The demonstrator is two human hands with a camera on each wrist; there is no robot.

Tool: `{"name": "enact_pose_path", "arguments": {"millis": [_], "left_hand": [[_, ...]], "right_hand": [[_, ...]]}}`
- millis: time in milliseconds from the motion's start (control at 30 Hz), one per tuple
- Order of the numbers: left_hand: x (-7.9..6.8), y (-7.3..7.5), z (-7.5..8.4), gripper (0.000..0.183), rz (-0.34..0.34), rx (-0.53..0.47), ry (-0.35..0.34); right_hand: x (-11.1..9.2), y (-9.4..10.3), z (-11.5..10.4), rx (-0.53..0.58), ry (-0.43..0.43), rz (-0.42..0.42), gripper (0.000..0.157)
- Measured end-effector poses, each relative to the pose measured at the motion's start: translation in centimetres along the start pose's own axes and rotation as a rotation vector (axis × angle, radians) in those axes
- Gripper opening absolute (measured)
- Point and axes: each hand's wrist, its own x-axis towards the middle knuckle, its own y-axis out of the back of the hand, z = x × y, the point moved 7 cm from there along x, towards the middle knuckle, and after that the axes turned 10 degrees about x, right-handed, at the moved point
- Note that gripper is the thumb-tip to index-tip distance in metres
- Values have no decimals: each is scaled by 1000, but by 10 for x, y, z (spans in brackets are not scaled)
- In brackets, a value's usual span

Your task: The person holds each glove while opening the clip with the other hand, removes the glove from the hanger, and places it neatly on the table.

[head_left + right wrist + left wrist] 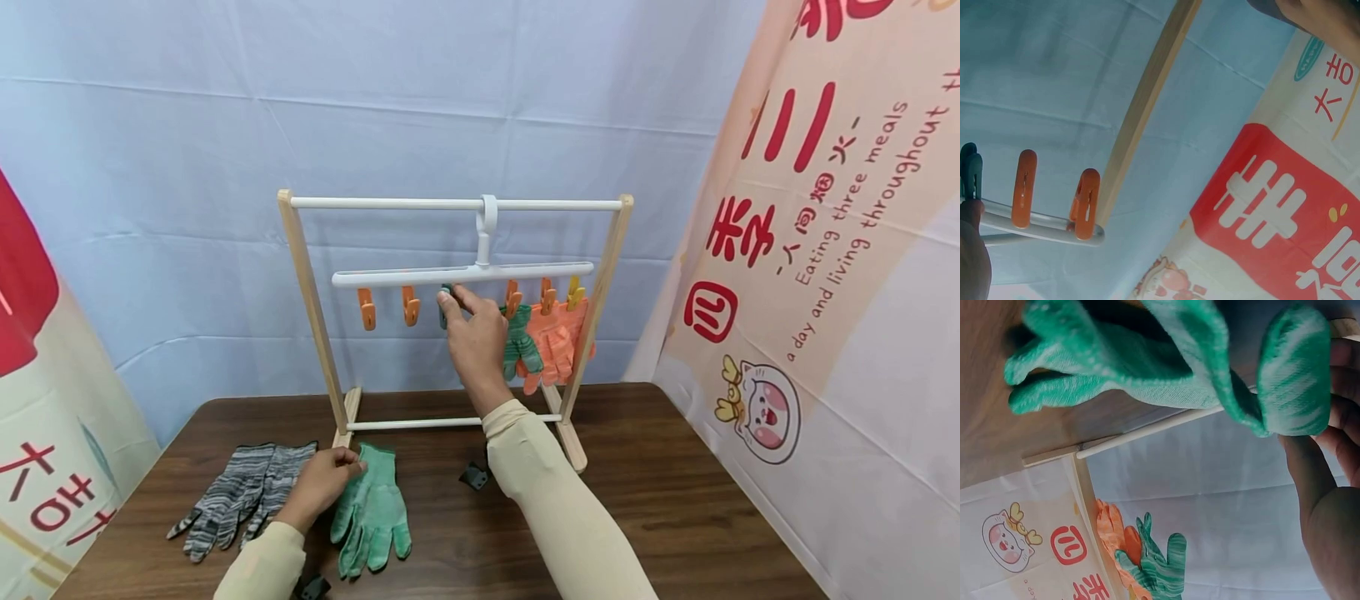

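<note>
My right hand [476, 342] is raised to the white hanger [442, 273] and pinches a dark green clothespin [445, 308] between thumb and fingers. That clothespin [974, 172] also shows at the left of the right wrist view. Low on the left, my left hand [321, 487] holds the cuff end of a green glove [378, 504], whose fingers lie toward me. Up close in the left wrist view, the glove's fabric [1297, 375] is between thumb and fingers. A green striped glove [517, 340] and an orange glove [557, 346] hang from clothespins at the hanger's right.
Black-and-grey striped gloves [251, 492] lie left of my left hand. A wooden stand [311, 300] with a white top bar [382, 202] carries the hanger. Two orange clothespins [410, 307] hang at its left. Small black pieces [474, 476] are on the brown table [675, 508].
</note>
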Motion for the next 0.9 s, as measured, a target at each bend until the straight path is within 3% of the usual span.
{"name": "enact_pose_path", "arguments": {"millis": [400,900], "left_hand": [[2,-3,-10,18,31,122,2],[-2,2,-11,21,53,183,-2]], "right_hand": [[0,0,-1,-13,12,0,37],[1,-2,-2,-29,34,-7,37]]}}
